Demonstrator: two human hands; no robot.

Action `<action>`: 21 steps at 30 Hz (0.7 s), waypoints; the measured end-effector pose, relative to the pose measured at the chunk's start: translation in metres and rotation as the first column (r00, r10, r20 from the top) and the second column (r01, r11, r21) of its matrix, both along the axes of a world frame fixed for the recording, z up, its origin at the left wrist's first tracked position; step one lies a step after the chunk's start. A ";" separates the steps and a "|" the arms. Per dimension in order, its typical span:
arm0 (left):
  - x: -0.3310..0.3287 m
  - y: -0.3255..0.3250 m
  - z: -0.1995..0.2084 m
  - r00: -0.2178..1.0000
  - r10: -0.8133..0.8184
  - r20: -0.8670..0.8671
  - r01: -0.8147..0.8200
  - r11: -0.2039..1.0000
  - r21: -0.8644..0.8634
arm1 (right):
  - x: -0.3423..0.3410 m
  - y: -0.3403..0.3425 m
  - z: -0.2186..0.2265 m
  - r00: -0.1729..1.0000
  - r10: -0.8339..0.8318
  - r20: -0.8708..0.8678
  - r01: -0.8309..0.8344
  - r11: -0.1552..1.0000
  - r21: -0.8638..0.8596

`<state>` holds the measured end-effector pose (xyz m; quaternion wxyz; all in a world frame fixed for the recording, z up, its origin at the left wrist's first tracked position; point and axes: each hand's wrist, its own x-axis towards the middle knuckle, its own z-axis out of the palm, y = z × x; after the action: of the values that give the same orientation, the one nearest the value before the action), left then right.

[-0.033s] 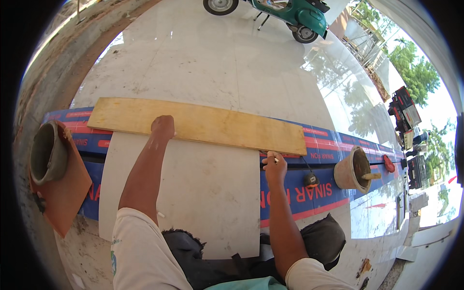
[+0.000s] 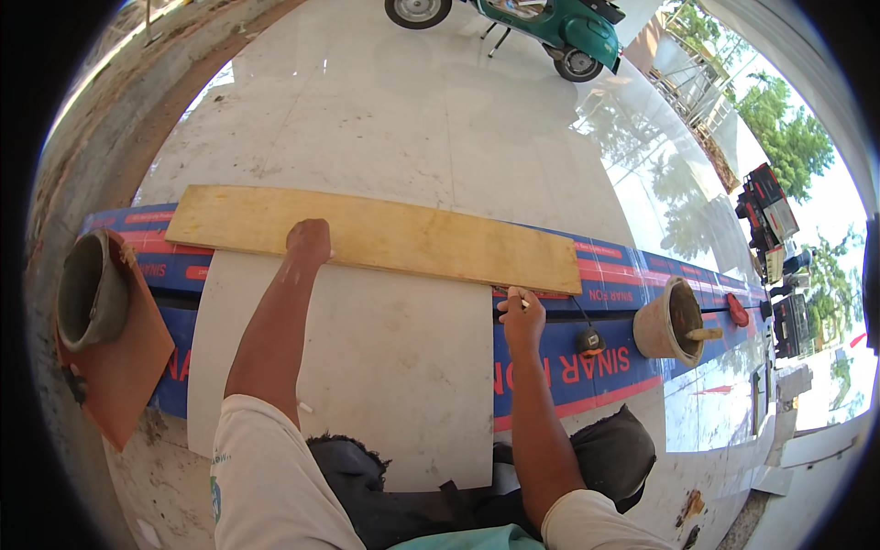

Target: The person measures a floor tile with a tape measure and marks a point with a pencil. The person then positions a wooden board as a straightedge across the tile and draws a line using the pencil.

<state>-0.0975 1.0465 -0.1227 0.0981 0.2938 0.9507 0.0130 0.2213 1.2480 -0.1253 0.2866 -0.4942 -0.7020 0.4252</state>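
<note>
A long yellowish wooden board [image 2: 431,240] lies crosswise over a pale tile [image 2: 367,367] and the printed cartons. Closed into a fist, my left hand [image 2: 310,240] bears down on the board left of its middle. My right hand [image 2: 521,310] is pinched around a small pen-like stick [image 2: 525,303], at the board's near edge toward its right end. The stick's tip is hidden by my fingers. Just right of that hand, a dark tape measure [image 2: 590,341] rests on the carton, with a thin dark line running up to the board.
Blue and red flat cartons [image 2: 605,362] run under the tile. On the left, a grey bucket [image 2: 92,291] stands on a reddish-brown sheet [image 2: 128,357]. A pale bucket [image 2: 669,321] with a wooden handle sits at right, near a red object [image 2: 737,310]. A green scooter [image 2: 550,32] is parked beyond.
</note>
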 end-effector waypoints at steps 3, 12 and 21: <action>-0.003 0.001 0.000 1.000 0.015 0.015 -0.015 1.000 -0.014 | -0.002 -0.007 -0.001 0.995 0.034 0.095 -0.045 0.991 0.124; 0.005 0.002 0.009 1.000 0.016 0.013 -0.016 1.000 -0.011 | -0.025 -0.036 -0.030 0.938 0.113 0.327 -0.265 0.842 0.470; 0.003 0.001 0.007 1.000 -0.007 -0.010 0.007 1.000 -0.017 | -0.027 -0.048 -0.039 0.955 0.033 0.294 -0.184 0.844 0.504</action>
<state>-0.0944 1.0470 -0.1157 0.0960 0.2963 0.9502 0.0032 0.1938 1.1996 -0.1645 0.2859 -0.4099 -0.8512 0.1602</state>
